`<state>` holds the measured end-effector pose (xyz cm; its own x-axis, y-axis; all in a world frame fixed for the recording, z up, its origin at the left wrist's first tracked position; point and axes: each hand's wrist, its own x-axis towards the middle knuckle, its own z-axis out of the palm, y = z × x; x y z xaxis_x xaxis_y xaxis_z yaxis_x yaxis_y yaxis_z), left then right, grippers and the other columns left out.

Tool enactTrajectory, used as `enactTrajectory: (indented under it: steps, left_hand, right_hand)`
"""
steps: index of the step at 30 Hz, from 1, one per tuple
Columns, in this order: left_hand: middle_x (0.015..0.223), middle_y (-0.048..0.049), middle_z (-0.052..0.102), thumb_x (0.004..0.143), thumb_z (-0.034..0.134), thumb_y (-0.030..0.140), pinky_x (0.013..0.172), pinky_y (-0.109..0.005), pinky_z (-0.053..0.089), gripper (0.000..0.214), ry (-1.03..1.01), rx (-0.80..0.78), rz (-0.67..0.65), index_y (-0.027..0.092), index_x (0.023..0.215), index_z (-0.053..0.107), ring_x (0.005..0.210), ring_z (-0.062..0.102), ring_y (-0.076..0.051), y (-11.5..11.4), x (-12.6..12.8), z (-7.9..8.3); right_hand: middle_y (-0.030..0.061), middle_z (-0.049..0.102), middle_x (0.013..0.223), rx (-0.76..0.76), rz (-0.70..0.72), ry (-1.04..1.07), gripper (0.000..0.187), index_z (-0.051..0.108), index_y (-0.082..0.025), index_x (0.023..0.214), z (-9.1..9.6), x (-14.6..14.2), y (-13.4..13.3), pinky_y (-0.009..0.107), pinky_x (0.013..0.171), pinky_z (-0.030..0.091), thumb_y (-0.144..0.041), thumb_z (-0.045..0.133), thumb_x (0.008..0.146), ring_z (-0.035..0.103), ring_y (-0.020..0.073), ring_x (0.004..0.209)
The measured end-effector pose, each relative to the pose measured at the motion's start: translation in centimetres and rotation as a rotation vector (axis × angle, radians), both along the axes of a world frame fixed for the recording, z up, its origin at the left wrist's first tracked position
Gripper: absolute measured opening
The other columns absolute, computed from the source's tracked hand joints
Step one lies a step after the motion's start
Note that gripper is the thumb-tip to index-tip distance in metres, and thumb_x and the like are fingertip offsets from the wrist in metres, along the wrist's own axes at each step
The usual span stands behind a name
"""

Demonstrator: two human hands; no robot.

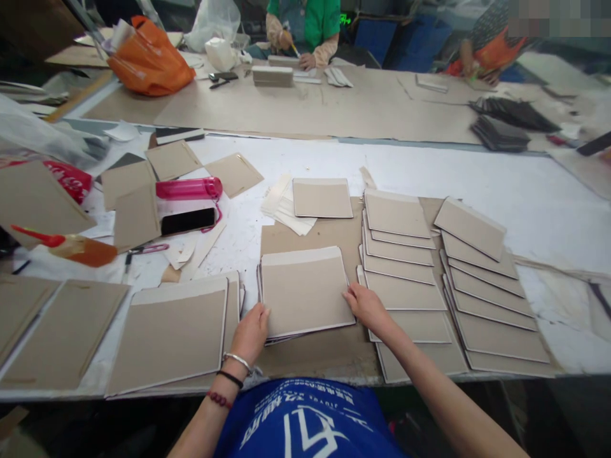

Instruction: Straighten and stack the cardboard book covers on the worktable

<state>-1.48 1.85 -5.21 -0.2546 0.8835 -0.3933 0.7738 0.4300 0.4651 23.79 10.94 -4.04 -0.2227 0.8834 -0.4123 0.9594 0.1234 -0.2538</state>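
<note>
A small stack of grey-brown cardboard panels point(305, 292), each with a paler strip along its far edge, is in front of me. My left hand point(255, 327) pinches the stack's lower left edge. At the right edge, my right hand point(363, 304) grips the top panel between thumb and fingers. Left of my left hand is another pile of cardboard panels point(179, 337). Beyond my right hand, overlapping panels point(401, 280) run in a staggered column, with a second column point(491, 299) farther right. A single panel point(322, 198) lies farther away.
To the left are a glue bottle point(83, 248) with a red nozzle, a black phone point(188, 221), a pink bottle point(188, 188) and loose boards. An orange bag point(150, 60) stands on the far table point(305, 111), where two other people work. Paper strips point(289, 203) lie nearby.
</note>
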Motion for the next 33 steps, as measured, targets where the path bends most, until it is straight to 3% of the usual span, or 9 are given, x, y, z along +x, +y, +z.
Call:
enactTrajectory:
  steps: [18,33]
  left_hand:
    - [0.062,0.0001,0.05,0.084,0.034,0.025,0.056,-0.025,0.03,0.019,0.076,-0.029,-0.057,0.022,0.066,0.038,0.06,0.05,-0.015,0.1,0.19,0.04]
    - [0.068,-0.0017,0.056,0.084,0.034,0.025,0.06,-0.025,0.035,0.018,0.089,-0.005,-0.075,0.022,0.067,0.041,0.066,0.052,-0.016,0.06,0.24,0.28]
  right_hand:
    - [0.0094,0.063,0.092,-0.081,-0.034,-0.036,0.02,0.052,-0.017,0.093,0.46,-0.3,0.26,0.025,0.067,0.033,-0.03,0.04,0.085,0.057,0.0186,0.087]
    - [0.0079,0.062,0.093,-0.088,-0.027,-0.03,0.018,0.052,-0.017,0.091,0.44,-0.16,0.26,0.024,0.066,0.032,-0.029,0.039,0.086,0.055,0.0167,0.086]
